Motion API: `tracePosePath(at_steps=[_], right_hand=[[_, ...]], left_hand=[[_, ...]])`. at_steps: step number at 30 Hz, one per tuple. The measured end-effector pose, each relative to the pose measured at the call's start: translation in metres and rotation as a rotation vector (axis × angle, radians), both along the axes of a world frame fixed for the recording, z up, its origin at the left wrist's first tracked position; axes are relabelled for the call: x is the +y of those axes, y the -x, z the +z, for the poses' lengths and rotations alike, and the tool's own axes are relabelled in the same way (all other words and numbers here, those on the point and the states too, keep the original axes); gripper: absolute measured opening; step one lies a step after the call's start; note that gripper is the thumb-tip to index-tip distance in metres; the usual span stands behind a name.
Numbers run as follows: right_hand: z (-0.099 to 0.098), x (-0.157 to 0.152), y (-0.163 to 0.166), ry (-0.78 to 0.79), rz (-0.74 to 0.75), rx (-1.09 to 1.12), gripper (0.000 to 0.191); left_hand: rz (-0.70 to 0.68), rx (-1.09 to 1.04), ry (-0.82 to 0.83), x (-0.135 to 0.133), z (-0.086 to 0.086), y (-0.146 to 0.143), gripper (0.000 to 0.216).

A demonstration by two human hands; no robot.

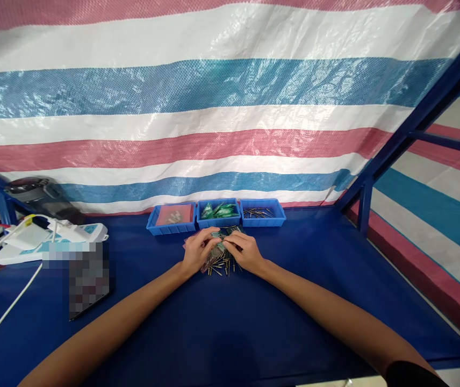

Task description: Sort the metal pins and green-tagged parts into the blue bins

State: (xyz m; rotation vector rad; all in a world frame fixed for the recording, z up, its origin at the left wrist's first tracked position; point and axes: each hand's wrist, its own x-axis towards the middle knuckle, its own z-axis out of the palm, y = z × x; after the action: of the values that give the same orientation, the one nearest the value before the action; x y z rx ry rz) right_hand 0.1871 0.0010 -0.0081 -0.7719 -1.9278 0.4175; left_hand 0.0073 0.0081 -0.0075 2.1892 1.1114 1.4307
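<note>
Seemingly mid-sorting: left hand (pixel 198 251) and right hand (pixel 245 251) both pinch a small green packet (pixel 216 237) over the pin pile (pixel 221 265) (loose, scattered), blue bins (pixel 218 222) at twelve o'clock; separating single pins would likely demand fine fingertip grip.

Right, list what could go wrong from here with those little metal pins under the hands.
The loose pins lie heaped on the bare blue table between the left hand and the right hand; a careless sweep could scatter them. They look thin and small, so the fingers might get pricked. The three blue bins stand side by side just behind; a part might drop into the wrong one.
</note>
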Motion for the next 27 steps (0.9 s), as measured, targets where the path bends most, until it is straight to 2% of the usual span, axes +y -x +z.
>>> tracePosePath(at_steps=[5, 15, 22, 27], right_hand=[[0.0036, -0.0007, -0.0017, 0.059, -0.080, 0.079, 0.021], [0.0027, -0.0014, -0.0021, 0.063, -0.078, 0.038, 0.023], [0.0014, -0.0026, -0.0008, 0.045, -0.063, 0.006, 0.021], [0.0030, -0.0031, 0.0000, 0.016, -0.113, 0.017, 0.025]], left_hand=[[0.018, 0.044, 0.009, 0.0007, 0.0027, -0.0023, 0.017], [0.019, 0.150, 0.053, -0.0008, 0.0091, -0.0049, 0.022], [0.061, 0.164, -0.023, 0.0006, 0.0054, -0.0024, 0.027], [-0.002, 0.135, -0.099, -0.0001, 0.0058, -0.0017, 0.021]])
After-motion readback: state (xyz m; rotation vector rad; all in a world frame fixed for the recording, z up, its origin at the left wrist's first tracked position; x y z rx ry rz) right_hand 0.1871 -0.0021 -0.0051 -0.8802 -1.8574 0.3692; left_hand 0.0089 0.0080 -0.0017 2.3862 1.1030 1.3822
